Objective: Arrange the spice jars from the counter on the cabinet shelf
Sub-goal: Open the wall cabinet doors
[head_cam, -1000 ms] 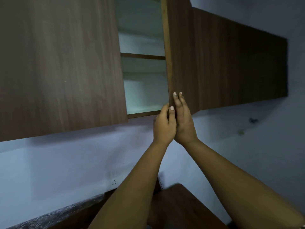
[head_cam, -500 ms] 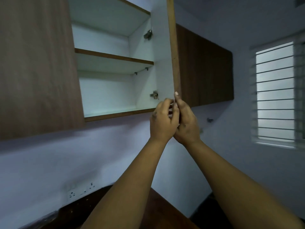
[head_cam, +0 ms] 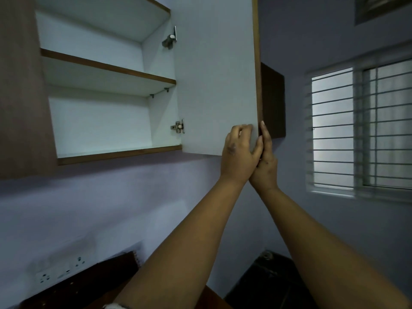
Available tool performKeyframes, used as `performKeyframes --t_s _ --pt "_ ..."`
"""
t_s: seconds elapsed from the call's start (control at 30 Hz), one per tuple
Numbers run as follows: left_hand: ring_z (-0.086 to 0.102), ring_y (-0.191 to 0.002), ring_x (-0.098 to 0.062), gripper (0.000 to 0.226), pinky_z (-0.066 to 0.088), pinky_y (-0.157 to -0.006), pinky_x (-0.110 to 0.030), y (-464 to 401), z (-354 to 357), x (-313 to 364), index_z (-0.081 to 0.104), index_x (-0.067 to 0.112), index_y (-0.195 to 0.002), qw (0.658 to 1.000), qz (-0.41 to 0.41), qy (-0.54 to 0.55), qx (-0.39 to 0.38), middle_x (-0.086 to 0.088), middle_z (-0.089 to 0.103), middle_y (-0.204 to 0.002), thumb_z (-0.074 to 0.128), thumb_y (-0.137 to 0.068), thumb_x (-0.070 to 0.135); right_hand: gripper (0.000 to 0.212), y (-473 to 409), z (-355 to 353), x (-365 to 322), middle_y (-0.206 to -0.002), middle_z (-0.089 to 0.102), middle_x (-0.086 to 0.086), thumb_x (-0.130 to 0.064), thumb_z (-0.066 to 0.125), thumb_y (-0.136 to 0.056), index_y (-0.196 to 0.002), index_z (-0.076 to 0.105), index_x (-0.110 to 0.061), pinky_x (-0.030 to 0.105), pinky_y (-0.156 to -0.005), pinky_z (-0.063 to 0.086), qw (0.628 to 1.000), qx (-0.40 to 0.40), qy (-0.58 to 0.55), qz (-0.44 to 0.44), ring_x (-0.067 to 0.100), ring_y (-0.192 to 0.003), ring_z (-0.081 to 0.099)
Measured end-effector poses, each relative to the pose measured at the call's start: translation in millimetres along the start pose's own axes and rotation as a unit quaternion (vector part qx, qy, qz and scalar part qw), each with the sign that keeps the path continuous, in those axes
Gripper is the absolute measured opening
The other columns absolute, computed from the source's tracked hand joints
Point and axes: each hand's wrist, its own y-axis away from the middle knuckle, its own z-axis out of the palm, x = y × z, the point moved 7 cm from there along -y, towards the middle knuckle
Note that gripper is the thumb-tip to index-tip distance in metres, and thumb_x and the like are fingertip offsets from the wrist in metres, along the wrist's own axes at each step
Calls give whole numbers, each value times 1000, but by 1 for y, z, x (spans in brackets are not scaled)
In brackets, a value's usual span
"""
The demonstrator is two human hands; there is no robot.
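Clearly both our hands hold the cabinet door [head_cam: 218, 85] — left hand [head_cam: 239, 152] curled round its lower corner, right hand [head_cam: 266, 157] flat along the edge. No spice jars in view; letting go early could swing it back.

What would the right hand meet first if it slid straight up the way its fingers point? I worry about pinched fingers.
Nothing solid, it seems: the right hand points up along the cabinet door edge, which runs clear to the frame top. Depth unclear.
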Motion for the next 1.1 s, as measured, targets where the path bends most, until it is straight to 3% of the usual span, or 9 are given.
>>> performKeyframes --t_s 0.1,0.2,0.3,0.47,0.6,0.7,0.77,0.97,1.1 --pt "49 -126 -18 48 40 -102 -23 0 31 7 46 15 -142 999 7 -2 -33 -3 52 -140 53 -96 29 64 -4 -14 18 -153 41 0 -17 52 -101 -152 18 -31 27 -105 46 999 -3 -15 43 18 -127 54" --pt "42 -133 -18 52 39 -104 -26 3 60 11 39 20 -147 998 -11 2 -62 -1 43 -150 52 -97 28 58 -7 -27 38 -152 36 -13 -14 47 -104 -150 20 -38 19 -108 40 996 -12 -28 89 4 -135 44" --pt "38 -136 -18 51 40 -103 -28 0 87 15 41 22 -145 996 -31 17 -87 -1 39 -153 55 -96 23 52 -12 -37 65 -146 36 -23 -13 42 -105 -151 26 -32 1 -99 35 987 -10 -66 144 -19 -127 39" --pt "34 -139 -19 51 37 -108 -31 0 122 15 43 24 -144 990 -63 45 -115 1 33 -156 56 -96 16 54 -20 -49 99 -144 34 -24 -18 45 -104 -152 26 -35 -7 -90 32 983 -32 -42 178 -36 -111 34" --pt "21 -147 -19 58 33 -115 -36 7 151 11 36 26 -148 980 -79 58 -170 0 19 -162 53 -96 8 52 -12 -59 125 -137 46 -21 -11 43 -104 -149 34 -35 -3 -85 40 974 -11 -47 220 -15 -112 51" --pt "3 -151 -14 76 35 -111 -31 26 165 5 11 31 -155 975 -31 -3 -221 5 -2 -164 47 -96 -1 45 7 -68 152 -117 66 5 -1 42 -101 -142 49 -17 17 -89 53 964 7 2 266 9 -89 62" --pt "-1 -150 -11 78 37 -108 -27 31 168 -4 6 33 -154 975 -21 -12 -223 9 -5 -164 47 -97 1 43 14 -62 161 -113 65 13 -1 40 -101 -142 48 -11 27 -91 54 961 -22 15 276 17 -92 62" --pt "-4 -145 1 59 13 -115 -21 30 162 -11 14 39 -153 971 -37 30 -233 14 0 -163 37 -104 15 34 -8 -54 142 -125 52 5 -7 47 -97 -130 54 -8 6 -74 41 959 90 24 266 15 -101 58" --pt "10 -150 -12 54 21 -118 -30 24 149 -13 17 35 -154 968 -21 6 -250 8 7 -163 36 -105 22 47 -10 -55 124 -135 46 5 -4 53 -91 -137 46 -15 5 -79 43 955 153 -18 252 9 -105 53"
